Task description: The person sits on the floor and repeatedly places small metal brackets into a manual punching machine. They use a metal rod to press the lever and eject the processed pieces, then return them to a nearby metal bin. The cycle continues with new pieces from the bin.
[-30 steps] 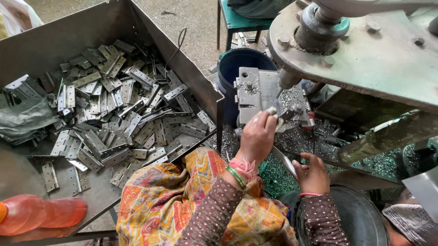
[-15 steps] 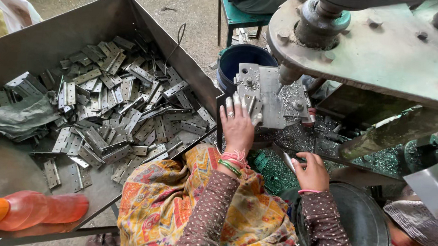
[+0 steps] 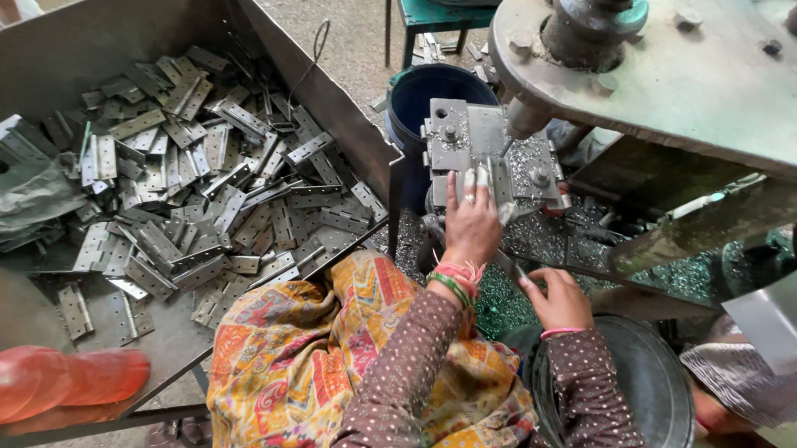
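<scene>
My left hand [image 3: 470,225] reaches forward onto the grey die block [image 3: 460,137] of a press, its fingers stretched over a small silver hinge plate [image 3: 483,177] that they hold against the block. The press ram [image 3: 526,118] hangs just right of the fingertips. Lower and closer to my body, my right hand [image 3: 558,298] is curled around a thin metal rod [image 3: 511,268] that points left toward the die. Both wrists wear bangles over dotted brown sleeves.
A large steel tray [image 3: 349,128] on my left holds several loose hinge plates [image 3: 194,184]. Behind the die stands a blue bucket [image 3: 440,93]. An orange bottle [image 3: 47,383] lies at the bottom left, and a round metal pan [image 3: 655,392] sits at the right. Metal shavings cover the press bed [image 3: 541,235].
My left hand has moved forward from a curled grip to flat fingers on the die block with the hinge plate. The right hand has stayed in place with the rod.
</scene>
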